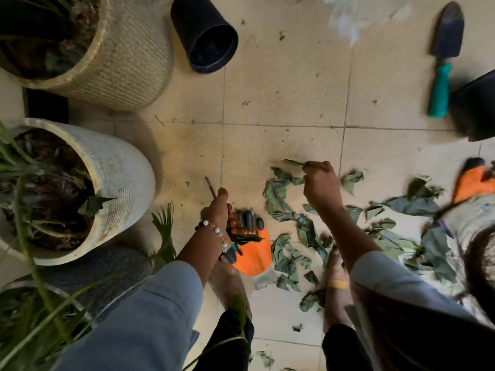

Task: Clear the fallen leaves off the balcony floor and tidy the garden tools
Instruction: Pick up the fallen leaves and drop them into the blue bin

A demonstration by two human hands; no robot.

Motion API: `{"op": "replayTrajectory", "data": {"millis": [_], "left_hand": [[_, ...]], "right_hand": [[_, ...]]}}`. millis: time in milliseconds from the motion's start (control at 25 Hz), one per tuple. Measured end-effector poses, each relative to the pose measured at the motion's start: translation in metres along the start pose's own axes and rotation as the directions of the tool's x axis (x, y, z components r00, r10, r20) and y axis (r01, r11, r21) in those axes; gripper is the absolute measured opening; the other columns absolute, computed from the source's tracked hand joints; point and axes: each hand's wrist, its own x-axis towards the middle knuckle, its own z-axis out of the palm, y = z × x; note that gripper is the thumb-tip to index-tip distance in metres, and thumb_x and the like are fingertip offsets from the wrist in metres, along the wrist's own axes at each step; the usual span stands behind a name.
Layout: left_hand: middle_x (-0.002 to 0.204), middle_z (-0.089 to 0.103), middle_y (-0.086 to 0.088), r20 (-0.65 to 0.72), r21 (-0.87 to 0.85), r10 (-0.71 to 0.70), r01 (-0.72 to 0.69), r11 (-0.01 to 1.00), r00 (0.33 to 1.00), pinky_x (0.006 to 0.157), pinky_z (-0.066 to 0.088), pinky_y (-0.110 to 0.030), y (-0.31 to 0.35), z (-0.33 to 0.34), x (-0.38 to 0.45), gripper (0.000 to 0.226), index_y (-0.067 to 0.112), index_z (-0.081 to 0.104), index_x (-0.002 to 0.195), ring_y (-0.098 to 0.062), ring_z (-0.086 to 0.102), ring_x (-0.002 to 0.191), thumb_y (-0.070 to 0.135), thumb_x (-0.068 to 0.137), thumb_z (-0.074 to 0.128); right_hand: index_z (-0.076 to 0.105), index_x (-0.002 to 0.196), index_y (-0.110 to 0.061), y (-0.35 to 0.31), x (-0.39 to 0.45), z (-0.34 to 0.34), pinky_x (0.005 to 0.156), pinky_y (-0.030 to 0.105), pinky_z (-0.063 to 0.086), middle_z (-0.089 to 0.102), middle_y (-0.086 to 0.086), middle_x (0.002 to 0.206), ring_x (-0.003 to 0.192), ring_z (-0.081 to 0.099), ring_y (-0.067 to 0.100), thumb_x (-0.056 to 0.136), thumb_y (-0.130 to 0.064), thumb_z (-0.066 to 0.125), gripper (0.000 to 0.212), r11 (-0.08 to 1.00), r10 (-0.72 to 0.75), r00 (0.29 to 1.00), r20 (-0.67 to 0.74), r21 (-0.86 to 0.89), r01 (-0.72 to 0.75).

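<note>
Green fallen leaves [300, 226] lie scattered over the beige tiled floor [281, 97], mostly right of centre. My right hand [321, 186] pinches one leaf [293, 163] by its tip, just above the pile. My left hand [218, 210], wearing a bead bracelet, grips a thin dark twig [210, 186] and some leaves. Under it lies an orange garden glove [254, 253] with black fingertips. A second orange glove [474, 180] sits at the right edge. A trowel [443, 62] with a teal handle lies at the top right.
A black plastic pot [206, 36] lies tipped at the top centre. Woven planters [120, 54] and a white planter [117, 172] with plants stand on the left. A dark container [476, 108] and another pot [476, 236] crowd the right. My bare feet stand among the leaves.
</note>
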Motion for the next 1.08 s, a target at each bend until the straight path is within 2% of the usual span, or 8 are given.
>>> {"op": "replayTrajectory", "data": {"millis": [80, 280, 520, 640, 760, 920, 1000, 1080], "left_hand": [[0.149, 0.033, -0.016, -0.012, 0.037, -0.005, 0.005, 0.999, 1.000, 0.107, 0.023, -0.060, -0.001, 0.000, 0.003, 0.120, 0.011, 0.040, 0.143, -0.041, 0.031, 0.137, 0.074, 0.043, 0.060], [0.114, 0.063, -0.026, -0.013, 0.048, 0.006, -0.005, 0.999, 1.000, 0.091, 0.051, -0.049, -0.006, 0.001, 0.015, 0.102, 0.005, 0.060, 0.122, -0.043, 0.063, 0.104, 0.077, 0.050, 0.061], [0.083, 0.063, -0.022, 0.012, 0.043, 0.067, -0.067, 0.997, 0.998, 0.069, 0.053, -0.035, -0.006, -0.009, 0.024, 0.066, 0.008, 0.065, 0.094, -0.036, 0.063, 0.072, 0.070, 0.071, 0.061], [0.061, 0.049, -0.006, 0.022, 0.024, 0.083, -0.084, 0.996, 0.996, 0.050, 0.034, -0.026, -0.007, -0.010, 0.015, 0.049, 0.012, 0.056, 0.074, -0.020, 0.040, 0.048, 0.060, 0.082, 0.060], [0.057, 0.048, -0.005, 0.009, 0.020, 0.114, -0.114, 0.993, 0.993, 0.051, 0.034, -0.027, -0.006, -0.005, -0.004, 0.047, 0.010, 0.058, 0.071, -0.020, 0.039, 0.048, 0.055, 0.085, 0.062], [0.045, 0.049, -0.004, 0.094, -0.053, 0.140, -0.136, 0.989, 0.986, 0.048, 0.034, -0.025, -0.007, 0.014, -0.047, 0.049, 0.008, 0.060, 0.072, -0.018, 0.039, 0.041, 0.052, 0.092, 0.054], [0.056, 0.056, -0.008, 0.164, -0.096, 0.129, -0.115, 0.989, 0.978, 0.050, 0.037, -0.027, -0.012, 0.026, -0.069, 0.053, 0.008, 0.061, 0.080, -0.020, 0.045, 0.047, 0.059, 0.091, 0.050], [0.082, 0.066, -0.015, 0.215, -0.153, 0.110, -0.077, 0.985, 0.970, 0.062, 0.047, -0.033, -0.021, 0.037, -0.090, 0.060, 0.012, 0.065, 0.091, -0.026, 0.058, 0.068, 0.068, 0.087, 0.046]], "right_hand": [[0.066, 0.102, 0.007, -0.018, -0.011, 0.007, 0.075, 0.038, 0.051, 0.066, 0.024, 0.103, 0.094, 0.059, 0.040, 0.079, 0.009, 0.061, 0.023, 0.993, 0.032, 0.997, -0.063, 0.117, -0.025], [0.041, 0.137, 0.000, -0.045, -0.010, 0.047, 0.098, 0.051, 0.042, 0.039, 0.020, 0.138, 0.125, 0.037, 0.039, 0.080, -0.029, 0.070, 0.069, 0.997, 0.047, 0.971, 0.236, -0.067, -0.032], [0.069, 0.082, 0.006, -0.045, -0.010, 0.061, 0.057, 0.040, 0.055, 0.063, 0.023, 0.087, 0.078, 0.061, 0.040, 0.062, 0.011, 0.071, 0.021, 0.953, -0.227, 0.974, 0.006, -0.205, 0.223], [0.074, 0.092, -0.006, -0.035, 0.005, 0.036, 0.067, 0.032, 0.049, 0.071, 0.016, 0.089, 0.078, 0.065, 0.031, 0.081, -0.003, 0.065, 0.014, 0.983, 0.086, 0.995, 0.051, 0.159, -0.093], [0.073, 0.088, -0.018, -0.037, -0.002, 0.006, 0.069, 0.040, 0.056, 0.074, 0.007, 0.080, 0.071, 0.069, 0.024, 0.075, -0.009, 0.072, 0.015, 0.714, 0.378, 0.924, 0.067, 0.615, -0.336], [0.059, 0.107, -0.011, -0.059, -0.030, -0.055, 0.065, 0.045, 0.058, 0.067, 0.023, 0.088, 0.076, 0.068, 0.031, 0.076, 0.016, 0.065, 0.042, -0.127, 0.318, 0.874, 0.366, 0.931, -0.343], [0.059, 0.116, -0.009, -0.068, -0.049, -0.082, 0.079, 0.055, 0.055, 0.063, 0.029, 0.098, 0.085, 0.064, 0.036, 0.078, 0.016, 0.063, 0.046, -0.180, 0.237, 0.860, 0.451, 0.891, -0.418], [0.066, 0.110, 0.001, -0.073, -0.069, -0.098, 0.084, 0.056, 0.053, 0.068, 0.024, 0.097, 0.083, 0.065, 0.033, 0.080, 0.012, 0.062, 0.032, -0.057, 0.167, 0.862, 0.478, 0.878, -0.476]]}}
